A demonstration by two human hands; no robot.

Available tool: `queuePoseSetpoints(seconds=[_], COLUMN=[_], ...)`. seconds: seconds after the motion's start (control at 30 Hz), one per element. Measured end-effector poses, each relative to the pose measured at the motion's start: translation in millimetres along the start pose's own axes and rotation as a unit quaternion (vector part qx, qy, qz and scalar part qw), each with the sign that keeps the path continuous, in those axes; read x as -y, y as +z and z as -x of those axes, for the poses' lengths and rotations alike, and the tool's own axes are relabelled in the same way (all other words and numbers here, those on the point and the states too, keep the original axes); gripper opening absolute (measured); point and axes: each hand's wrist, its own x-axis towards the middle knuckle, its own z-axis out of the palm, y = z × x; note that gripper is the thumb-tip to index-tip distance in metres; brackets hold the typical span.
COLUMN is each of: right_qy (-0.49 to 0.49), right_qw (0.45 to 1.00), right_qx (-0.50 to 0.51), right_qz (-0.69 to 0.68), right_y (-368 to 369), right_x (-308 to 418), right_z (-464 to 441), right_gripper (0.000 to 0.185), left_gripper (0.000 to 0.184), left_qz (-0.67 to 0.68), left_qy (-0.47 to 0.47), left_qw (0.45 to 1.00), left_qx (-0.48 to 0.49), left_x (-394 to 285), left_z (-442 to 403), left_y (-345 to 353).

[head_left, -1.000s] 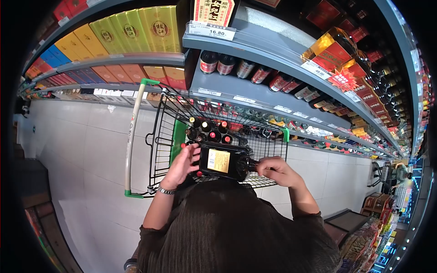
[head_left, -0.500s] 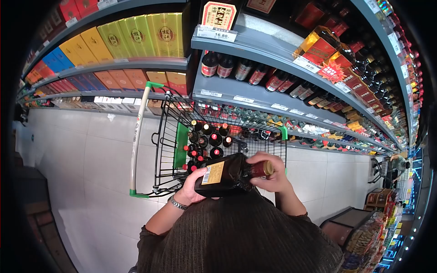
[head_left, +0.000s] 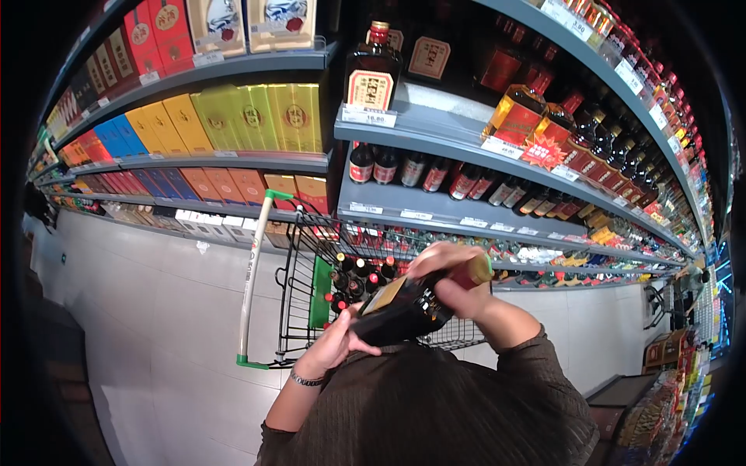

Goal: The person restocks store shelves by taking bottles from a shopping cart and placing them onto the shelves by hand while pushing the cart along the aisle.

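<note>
A large dark glass bottle [head_left: 400, 317] with a yellowish label and a gold-toned cap is tilted in front of my chest, above the shopping cart [head_left: 321, 291]. My right hand [head_left: 458, 283] is closed around its neck and shoulder, just below the cap. At the bottle's base, my left hand [head_left: 332, 348] supports it from beneath, thumb and fingers on either side. Several dark bottles [head_left: 356, 287] with red, white and yellow caps stand upright inside the cart, partly hidden behind the held bottle and my hands.
Ahead, a shelf [head_left: 435, 124] carries a square dark bottle [head_left: 371, 74] at its front edge, with more bottles to the right. Small dark bottles [head_left: 386, 165] line the level below. Boxed goods [head_left: 252, 116] fill the left shelves. The pale tiled floor [head_left: 167, 311] lies left of the cart.
My view has tilted upward, showing more upper shelf. The bottle has turned and its cap end risen, so its label shows less. My left hand has shifted toward the base, its grip loosened.
</note>
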Motion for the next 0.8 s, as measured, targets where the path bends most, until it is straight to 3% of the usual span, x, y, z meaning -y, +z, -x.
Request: queuePoseSetpoints(seconds=[0.07, 0.1, 0.13, 0.17, 0.23, 0.3, 0.37, 0.43, 0.53, 0.57, 0.6, 0.8], right_qy=[-0.061, -0.112, -0.163, -0.193, -0.280, -0.329, -0.353, -0.344, -0.278, -0.255, -0.232, -0.134], right_qw=[0.994, 0.986, 0.973, 0.959, 0.912, 0.867, 0.828, 0.828, 0.862, 0.873, 0.882, 0.839], right_qx=[-0.060, -0.103, -0.147, -0.177, -0.209, -0.225, -0.233, -0.266, -0.300, -0.306, -0.312, -0.359], right_qz=[0.061, 0.068, 0.073, 0.112, 0.214, 0.301, 0.368, 0.354, 0.300, 0.283, 0.265, 0.386], right_y=[-20.4, -28.1, -36.2, -47.0, -72.9, -91.0, -103.8, -115.4, -121.4, -123.6, -125.1, -126.4], right_x=[17.6, 21.1, 24.4, 24.4, 20.9, 19.5, 19.6, 7.5, -10.1, -18.8, -24.7, -39.6], right_z=[-21.7, -34.0, -46.9, -58.1, -83.8, -108.1, -131.5, -153.8, -179.8, -187.8, -195.3, -226.1], right_gripper=[0.027, 0.027, 0.027, 0.028, 0.028, 0.024, 0.022, 0.015, 0.007, 0.006, 0.006, 0.026], left_gripper=[0.054, 0.050, 0.052, 0.056, 0.055, 0.056, 0.055, 0.047, 0.044, 0.042, 0.042, 0.042], left_qz=[-0.227, -0.386, -0.558, -0.637, -0.670, -0.621, -0.609, -0.578, -0.632, -0.652, -0.656, -0.660], left_qy=[0.109, 0.174, 0.224, 0.179, 0.148, 0.136, 0.019, -0.114, -0.088, -0.064, -0.065, -0.072], left_qw=[0.964, 0.885, 0.745, 0.637, 0.524, 0.532, 0.507, 0.514, 0.514, 0.474, 0.472, 0.464], left_qx=[-0.089, -0.196, -0.289, -0.396, -0.504, -0.560, -0.609, -0.624, -0.574, -0.588, -0.585, -0.586], left_x=[-20.2, -15.2, -19.3, -24.6, -18.4, 10.1, 37.7, 49.3, 50.4, 54.1, 55.3, 48.8], left_z=[11.0, 13.3, 23.4, 35.4, 61.8, 87.3, 113.4, 124.2, 125.6, 122.9, 123.0, 121.9], left_y=[-21.3, -46.4, -67.9, -75.4, -121.6, -190.3, -233.5, -234.0, -230.8, -231.0, -231.7, -225.7])
